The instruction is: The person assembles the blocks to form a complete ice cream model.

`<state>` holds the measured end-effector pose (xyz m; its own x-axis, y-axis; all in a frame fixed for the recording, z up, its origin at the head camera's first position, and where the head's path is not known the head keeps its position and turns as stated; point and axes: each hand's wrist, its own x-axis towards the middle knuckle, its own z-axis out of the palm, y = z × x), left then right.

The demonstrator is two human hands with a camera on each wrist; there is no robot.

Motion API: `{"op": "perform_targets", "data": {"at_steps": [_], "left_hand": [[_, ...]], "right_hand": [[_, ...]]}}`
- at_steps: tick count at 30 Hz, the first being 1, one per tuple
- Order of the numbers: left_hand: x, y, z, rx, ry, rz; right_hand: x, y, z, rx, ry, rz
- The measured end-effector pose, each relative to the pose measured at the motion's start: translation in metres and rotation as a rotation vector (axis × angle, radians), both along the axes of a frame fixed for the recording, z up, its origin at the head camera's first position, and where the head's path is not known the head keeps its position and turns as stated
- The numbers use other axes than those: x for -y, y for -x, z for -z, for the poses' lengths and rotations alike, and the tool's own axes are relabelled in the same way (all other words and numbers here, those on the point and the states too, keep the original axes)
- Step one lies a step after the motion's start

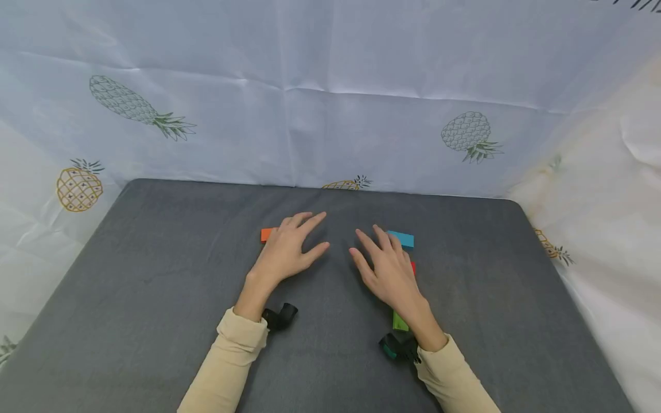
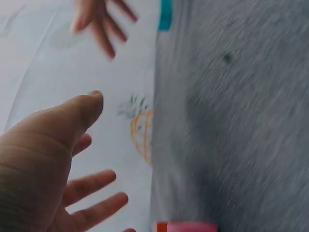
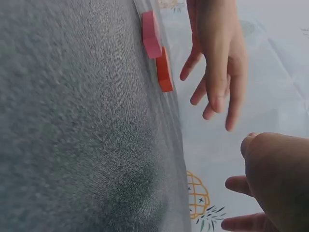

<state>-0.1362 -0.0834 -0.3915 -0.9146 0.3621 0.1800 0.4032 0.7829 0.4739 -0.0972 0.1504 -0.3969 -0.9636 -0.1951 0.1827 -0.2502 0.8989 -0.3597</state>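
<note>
My left hand is held above the grey table with its fingers spread, gripping nothing. Partly behind it lies an orange block. A pink block sits close to that orange one in the right wrist view; the head view hides it. My right hand, fingers apart and loosely bent, also holds nothing. Around it are a blue block by the fingers, a red block mostly covered by the hand, and a green block beside the wrist. Whether either hand touches a block is hard to tell.
The grey cloth-covered table reaches back to a hanging white sheet printed with pineapples. More sheet hangs along the right side. Black wrist cameras are strapped at both wrists, above the tan sleeves.
</note>
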Motion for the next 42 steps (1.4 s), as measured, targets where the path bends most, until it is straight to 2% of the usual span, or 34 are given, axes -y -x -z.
{"op": "perform_targets", "data": {"at_steps": [5,8,14,18,22,26,31,36,42], "left_hand": [[0.022,0.004,0.0,-0.016,-0.101,-0.022],[0.035,0.007,0.0,0.024,-0.168,-0.035],[0.056,0.012,0.004,0.082,-0.24,-0.066],[0.065,0.014,0.006,0.087,-0.226,-0.081],[0.07,0.014,0.008,0.103,-0.19,-0.096],[0.072,0.014,0.011,0.109,-0.172,-0.111],[0.074,0.016,0.014,0.122,-0.171,-0.12],[0.076,0.017,0.017,0.136,-0.168,-0.102],[0.079,0.016,0.018,0.159,-0.167,-0.091]], "right_hand": [[-0.004,-0.012,-0.001,-0.036,0.072,0.03],[-0.009,-0.021,-0.004,-0.051,0.107,0.051],[-0.016,-0.036,-0.013,0.006,0.135,0.071],[-0.019,-0.043,-0.019,0.061,0.155,0.086],[-0.023,-0.048,-0.027,0.182,0.164,0.125],[-0.028,-0.054,-0.036,0.294,0.135,0.155],[-0.038,-0.055,-0.042,0.353,0.078,0.176],[-0.047,-0.054,-0.044,0.42,0.021,0.202],[-0.047,-0.054,-0.038,0.527,-0.004,0.182]]}}
